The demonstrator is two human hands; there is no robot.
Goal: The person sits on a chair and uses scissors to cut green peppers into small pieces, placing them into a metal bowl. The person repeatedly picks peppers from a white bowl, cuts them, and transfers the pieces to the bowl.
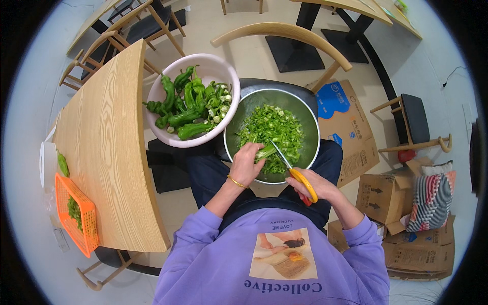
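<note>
My left hand [248, 165] is closed on a piece of green pepper [265, 152] above a metal bowl [313, 122]. My right hand [315, 187] grips the yellow and red handles of a pair of scissors [282, 155]. Their blades reach over the bowl beside the pepper piece. Chopped green pepper [269, 124] covers much of the bowl's bottom. To the left, a pale pink basin [233, 76] holds whole green peppers [189, 117] and several cut-off stem ends [219, 113]. The bowl sits partly on a black chair seat [264, 85] in front of my lap.
A wooden table [109, 152] stands on the left, carrying an orange basket [76, 216] with greens, a white roll [48, 163] and one loose pepper [62, 163]. Flattened cardboard [356, 137], an open box [384, 198] and a striped cushion [431, 201] lie right. A curved wooden chair back [284, 31] rises beyond the bowl.
</note>
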